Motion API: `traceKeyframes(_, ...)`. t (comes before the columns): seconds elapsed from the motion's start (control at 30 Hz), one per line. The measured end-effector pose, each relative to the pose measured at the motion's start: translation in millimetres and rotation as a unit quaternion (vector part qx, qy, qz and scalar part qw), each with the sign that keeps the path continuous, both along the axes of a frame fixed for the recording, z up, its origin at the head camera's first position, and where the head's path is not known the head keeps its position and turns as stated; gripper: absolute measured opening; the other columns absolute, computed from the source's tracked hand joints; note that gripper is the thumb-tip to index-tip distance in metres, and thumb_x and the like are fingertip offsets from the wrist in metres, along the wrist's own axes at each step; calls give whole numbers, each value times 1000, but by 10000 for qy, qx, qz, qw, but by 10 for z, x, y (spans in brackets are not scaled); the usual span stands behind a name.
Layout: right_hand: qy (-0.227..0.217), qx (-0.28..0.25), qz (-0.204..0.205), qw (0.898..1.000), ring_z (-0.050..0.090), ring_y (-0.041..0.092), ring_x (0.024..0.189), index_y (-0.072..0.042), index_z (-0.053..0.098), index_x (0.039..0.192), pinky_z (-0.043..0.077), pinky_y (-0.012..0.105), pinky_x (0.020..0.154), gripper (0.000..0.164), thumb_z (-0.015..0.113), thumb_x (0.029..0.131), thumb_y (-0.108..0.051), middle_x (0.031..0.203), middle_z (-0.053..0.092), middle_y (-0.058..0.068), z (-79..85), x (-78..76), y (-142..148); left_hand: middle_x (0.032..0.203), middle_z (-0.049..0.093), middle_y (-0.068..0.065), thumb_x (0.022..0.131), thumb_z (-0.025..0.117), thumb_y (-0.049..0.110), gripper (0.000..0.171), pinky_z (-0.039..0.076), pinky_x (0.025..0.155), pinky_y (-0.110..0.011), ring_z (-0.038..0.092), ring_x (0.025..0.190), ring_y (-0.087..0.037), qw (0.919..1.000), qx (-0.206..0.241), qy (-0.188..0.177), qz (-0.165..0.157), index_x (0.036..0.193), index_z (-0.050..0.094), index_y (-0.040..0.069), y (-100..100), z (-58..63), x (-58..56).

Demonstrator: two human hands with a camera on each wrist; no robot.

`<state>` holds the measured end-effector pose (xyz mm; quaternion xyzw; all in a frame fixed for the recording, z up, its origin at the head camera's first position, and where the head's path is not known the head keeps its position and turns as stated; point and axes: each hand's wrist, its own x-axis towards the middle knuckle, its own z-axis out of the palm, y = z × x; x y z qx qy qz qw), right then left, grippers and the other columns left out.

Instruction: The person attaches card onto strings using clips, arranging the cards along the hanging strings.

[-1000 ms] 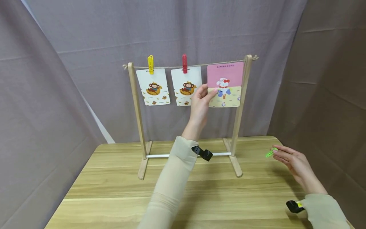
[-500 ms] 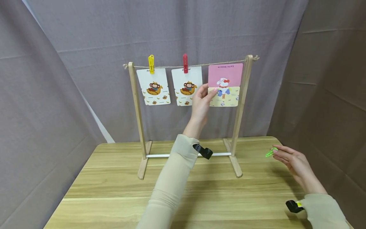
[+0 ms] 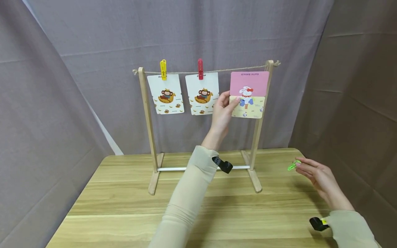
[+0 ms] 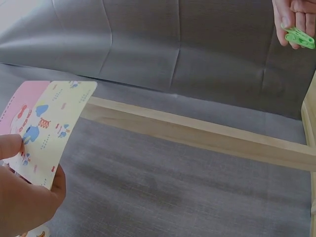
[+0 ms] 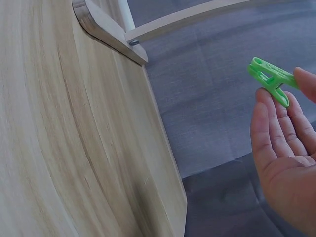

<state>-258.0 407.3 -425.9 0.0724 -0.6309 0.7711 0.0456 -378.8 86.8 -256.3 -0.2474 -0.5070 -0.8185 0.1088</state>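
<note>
In the head view my left hand (image 3: 221, 113) pinches a pink-and-yellow rabbit card (image 3: 249, 82) by its left edge, thumb in front. The card's top edge is just below the twine (image 3: 242, 68), close to the right post, and no clothespin is on it. Low at the right, above the table, my right hand (image 3: 321, 179) holds a green clothespin (image 5: 271, 79) between thumb and fingertips. Two white monkey cards hang on the twine, the left one (image 3: 165, 96) under a yellow clothespin (image 3: 163, 70), the other (image 3: 201, 93) under a red clothespin (image 3: 200, 69).
A wooden stand (image 3: 150, 131) carries the twine between two posts; a white bar (image 3: 170, 169) joins its feet. It stands on a wood-grain table (image 3: 124, 206). Grey curtains (image 3: 102, 41) enclose the back and sides.
My left hand has moved the rabbit card slightly right and down, so its top now sits lower below the twine. The right hand keeps its place with the green clothespin.
</note>
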Motion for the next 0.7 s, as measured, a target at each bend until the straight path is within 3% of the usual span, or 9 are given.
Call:
traceKeyframes(0.33, 72, -177, -45, 9998, 72, 10, 95, -13, 75, 115, 54, 23, 87, 30, 55, 101, 4, 108, 74, -3, 61, 10, 38, 112, 68, -17, 97, 63, 1, 28, 52, 74, -22, 62, 86, -9, 9999, -24, 57, 115, 123, 58, -6, 20, 9, -13)
traceKeyframes(0.5, 86, -217, -142, 9996, 72, 11, 95, -13, 75, 116, 54, 22, 86, 30, 55, 101, 3, 109, 74, -3, 173, 0, 108, 111, 68, -18, 97, 62, 0, 27, 51, 73, -22, 62, 86, -9, 9998, -22, 40, 207, 123, 57, -7, 29, 3, -21)
traceKeyframes(0.7, 187, -647, -89, 9977, 72, 13, 95, -8, 75, 116, 55, 24, 87, 31, 52, 101, 7, 108, 75, 2, 358, -27, 150, 109, 68, -16, 97, 63, 0, 27, 51, 73, -22, 62, 86, -10, 9997, -26, -5, 248, 123, 58, -6, 24, -4, -26)
